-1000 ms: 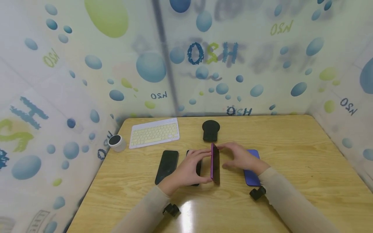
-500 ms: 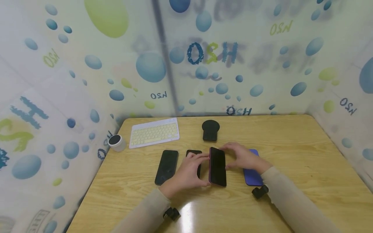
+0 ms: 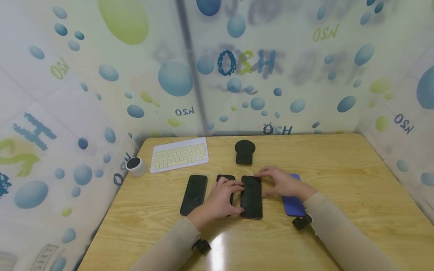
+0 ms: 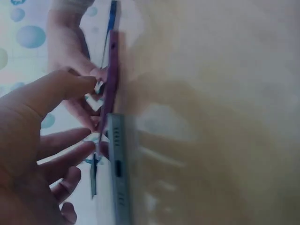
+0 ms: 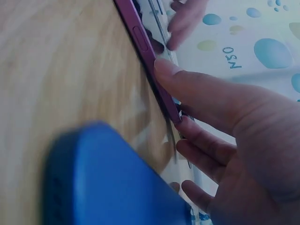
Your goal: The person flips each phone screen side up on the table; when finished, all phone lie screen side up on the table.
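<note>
A phone (image 3: 251, 201) with a purple frame lies screen up on the wooden table, between the two hands. My left hand (image 3: 218, 201) touches its left long edge with thumb and fingertips, the fingers loosely extended. On the other side, my right hand (image 3: 280, 183) has its thumb at the right edge and its index finger at the top corner. The right wrist view shows that thumb against the purple frame (image 5: 145, 49). Partly hidden beneath my left hand is another dark phone (image 3: 226, 177). A blue phone (image 3: 293, 206) lies under my right wrist.
Another black phone (image 3: 194, 195) lies at the left of the row. Behind it are a white keyboard (image 3: 180, 154) and a small white round device with a black top (image 3: 136, 166). A black round-headed object (image 3: 245, 152) lies beyond the purple-framed phone.
The purple-framed phone has tipped from standing on its long edge to lying flat, screen up. Both hands have stayed beside it, the right one keeping close to its edge.
</note>
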The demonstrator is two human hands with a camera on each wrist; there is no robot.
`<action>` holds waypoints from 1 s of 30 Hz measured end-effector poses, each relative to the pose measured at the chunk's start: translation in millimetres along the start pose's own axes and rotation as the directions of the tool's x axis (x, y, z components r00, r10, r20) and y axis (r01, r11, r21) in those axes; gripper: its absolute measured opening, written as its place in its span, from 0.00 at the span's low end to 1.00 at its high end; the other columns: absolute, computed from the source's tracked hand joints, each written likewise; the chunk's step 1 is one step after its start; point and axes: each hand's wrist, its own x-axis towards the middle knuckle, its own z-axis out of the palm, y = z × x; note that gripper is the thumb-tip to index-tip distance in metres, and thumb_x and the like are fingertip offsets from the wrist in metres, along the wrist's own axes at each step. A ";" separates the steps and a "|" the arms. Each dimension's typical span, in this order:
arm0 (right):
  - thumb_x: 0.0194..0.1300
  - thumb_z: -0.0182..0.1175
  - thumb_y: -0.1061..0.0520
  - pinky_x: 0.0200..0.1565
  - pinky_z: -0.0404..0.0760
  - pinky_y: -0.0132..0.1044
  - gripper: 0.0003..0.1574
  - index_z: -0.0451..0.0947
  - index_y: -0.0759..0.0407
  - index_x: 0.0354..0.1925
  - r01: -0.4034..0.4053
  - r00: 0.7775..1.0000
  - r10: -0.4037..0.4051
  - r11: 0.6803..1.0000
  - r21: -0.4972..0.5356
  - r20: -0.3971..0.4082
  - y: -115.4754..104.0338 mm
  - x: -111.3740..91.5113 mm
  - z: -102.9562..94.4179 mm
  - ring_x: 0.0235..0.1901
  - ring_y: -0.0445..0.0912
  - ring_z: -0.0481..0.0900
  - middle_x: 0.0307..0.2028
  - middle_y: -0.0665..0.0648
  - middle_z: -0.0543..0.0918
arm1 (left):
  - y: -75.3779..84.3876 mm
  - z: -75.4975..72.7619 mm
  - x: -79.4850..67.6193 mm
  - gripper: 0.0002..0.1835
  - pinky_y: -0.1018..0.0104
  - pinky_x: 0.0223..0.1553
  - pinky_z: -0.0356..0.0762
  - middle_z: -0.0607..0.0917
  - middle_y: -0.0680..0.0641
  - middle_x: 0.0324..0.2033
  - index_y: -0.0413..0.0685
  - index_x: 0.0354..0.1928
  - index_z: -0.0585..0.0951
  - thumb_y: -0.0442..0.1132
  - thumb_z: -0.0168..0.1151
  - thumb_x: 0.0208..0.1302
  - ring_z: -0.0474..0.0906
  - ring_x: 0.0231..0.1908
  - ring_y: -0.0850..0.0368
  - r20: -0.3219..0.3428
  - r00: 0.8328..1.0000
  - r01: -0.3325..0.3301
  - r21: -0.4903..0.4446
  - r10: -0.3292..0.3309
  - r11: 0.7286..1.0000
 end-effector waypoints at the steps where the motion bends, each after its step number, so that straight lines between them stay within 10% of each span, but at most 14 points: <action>1: 0.56 0.79 0.48 0.64 0.73 0.63 0.43 0.78 0.55 0.67 0.000 1.000 0.000 1.000 -0.009 0.001 -0.8 -0.4 0.9 0.63 0.61 0.74 0.62 0.60 0.79 | 0.4 -0.1 1.3 0.35 0.58 0.51 0.62 0.79 0.56 0.68 0.55 0.62 0.84 0.58 0.80 0.51 0.67 0.55 0.56 0.006 1.000 0.003 0.003 -0.003 1.000; 12: 0.58 0.77 0.50 0.64 0.69 0.68 0.41 0.78 0.61 0.66 -0.027 0.997 0.022 0.997 -0.073 -0.072 7.8 -27.5 -8.4 0.67 0.67 0.70 0.65 0.66 0.77 | 9.6 0.1 9.0 0.35 0.55 0.53 0.63 0.77 0.57 0.69 0.56 0.62 0.84 0.59 0.79 0.52 0.67 0.58 0.55 0.042 0.999 0.021 0.047 -0.023 0.999; 30: 0.60 0.76 0.47 0.62 0.70 0.68 0.35 0.82 0.57 0.63 -0.082 0.987 0.061 0.987 -0.137 -0.150 46.8 -80.1 -39.4 0.64 0.67 0.72 0.63 0.64 0.79 | 62.2 20.7 49.3 0.39 0.59 0.56 0.65 0.75 0.61 0.69 0.62 0.68 0.79 0.64 0.76 0.54 0.65 0.60 0.58 0.113 0.984 -0.144 0.028 0.140 0.989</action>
